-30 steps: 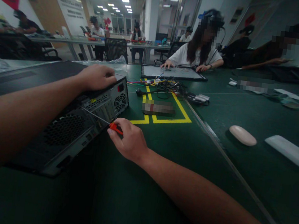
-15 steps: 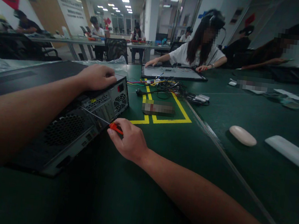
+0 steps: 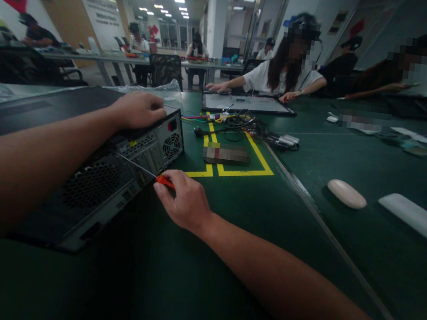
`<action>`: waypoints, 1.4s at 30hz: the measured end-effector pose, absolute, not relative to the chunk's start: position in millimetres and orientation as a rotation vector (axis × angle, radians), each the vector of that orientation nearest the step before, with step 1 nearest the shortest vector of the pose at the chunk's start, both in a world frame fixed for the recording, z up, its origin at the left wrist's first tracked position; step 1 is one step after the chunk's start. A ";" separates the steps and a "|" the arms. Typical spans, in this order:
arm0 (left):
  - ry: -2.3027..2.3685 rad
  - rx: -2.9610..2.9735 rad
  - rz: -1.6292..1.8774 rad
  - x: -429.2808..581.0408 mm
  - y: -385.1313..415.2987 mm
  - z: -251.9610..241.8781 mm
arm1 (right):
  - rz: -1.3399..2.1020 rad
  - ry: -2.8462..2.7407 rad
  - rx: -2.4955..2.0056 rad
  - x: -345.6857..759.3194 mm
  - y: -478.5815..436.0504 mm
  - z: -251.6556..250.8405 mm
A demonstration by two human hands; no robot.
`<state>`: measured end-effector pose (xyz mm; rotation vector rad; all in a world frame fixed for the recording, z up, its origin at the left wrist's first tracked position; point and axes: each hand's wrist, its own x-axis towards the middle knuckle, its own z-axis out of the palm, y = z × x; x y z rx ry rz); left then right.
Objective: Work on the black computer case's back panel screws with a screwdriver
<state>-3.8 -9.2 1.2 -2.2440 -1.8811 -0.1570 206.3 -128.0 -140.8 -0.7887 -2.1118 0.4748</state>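
A black and grey desktop computer case [image 3: 92,179] lies on its side at the left, its rear panel with a fan grille, ports and slots facing me. On its upper edge rests my left hand [image 3: 141,111], fingers curled against the case; the fingertips are partly hidden. My right hand [image 3: 188,201] is closed around the orange-red handle of a screwdriver [image 3: 137,165]. The thin metal shaft runs up and left to the rear panel, near its upper edge below my left wrist. Whether its tip sits in a screw is too small to tell.
Beyond the case lies a tangle of cables [image 3: 241,122] near yellow tape [image 3: 246,173] on the green table. A co-worker [image 3: 286,70] handles a flat panel [image 3: 247,103] across from me. At right are a pale oval case [image 3: 347,193] and a long white object [image 3: 418,219].
My right fingers have shifted slightly on the screwdriver handle. My left hand and the computer case have stayed in place.
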 end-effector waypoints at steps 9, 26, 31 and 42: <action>-1.888 -2.252 -0.168 -2.8 -9.6 1.6 | 0.537 -2.072 -0.721 206.5 -127.6 -144.3; -1.844 -2.253 -0.213 -6.2 -6.5 -0.8 | 0.472 -2.118 -0.758 205.5 -125.8 -146.4; -1.857 -2.254 -0.212 -7.0 -5.6 -1.6 | 0.481 -2.115 -0.760 205.2 -125.0 -146.9; -1.893 -2.234 -0.215 -5.8 -6.1 -2.4 | 0.477 -2.109 -0.765 206.7 -126.5 -144.9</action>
